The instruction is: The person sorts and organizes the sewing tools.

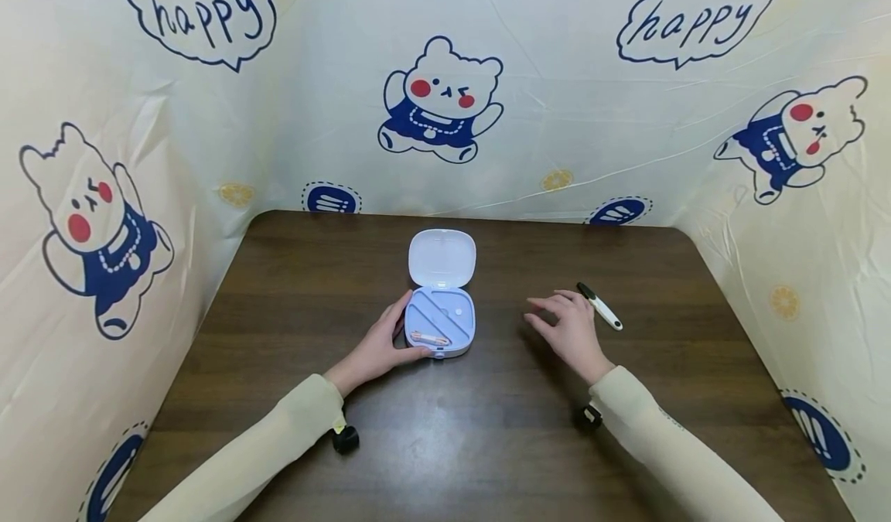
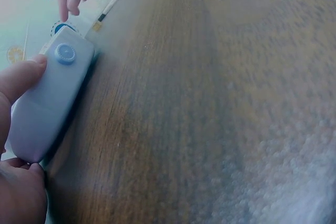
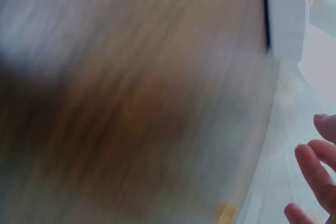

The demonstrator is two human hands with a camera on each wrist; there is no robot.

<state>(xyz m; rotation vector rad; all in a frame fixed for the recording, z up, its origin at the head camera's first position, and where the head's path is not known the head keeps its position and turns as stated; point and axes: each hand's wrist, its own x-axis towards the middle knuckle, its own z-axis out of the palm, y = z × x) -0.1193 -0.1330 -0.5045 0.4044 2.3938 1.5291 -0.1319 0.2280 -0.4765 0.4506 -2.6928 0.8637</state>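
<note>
A pale blue case [image 1: 426,311] stands on the brown table with its whitish lid [image 1: 442,257] raised at the back. Diagonal dividers split its inside; a small stick with pinkish-orange marks [image 1: 430,339] lies in the front compartment. My left hand [image 1: 379,348] grips the case at its left side, thumb at the front by the round button [image 2: 65,54]. To the right, my right hand [image 1: 569,332] is held with fingers spread and loosely bent, nothing between them. Just beyond it lies a slim white tool with a black end [image 1: 607,313], partly behind the fingers in the head view.
The brown table [image 1: 313,251] runs up to a pale printed cloth [image 1: 543,120] that hangs at the back and both sides. Small devices are strapped at the left wrist [image 1: 345,438] and the right wrist [image 1: 591,417].
</note>
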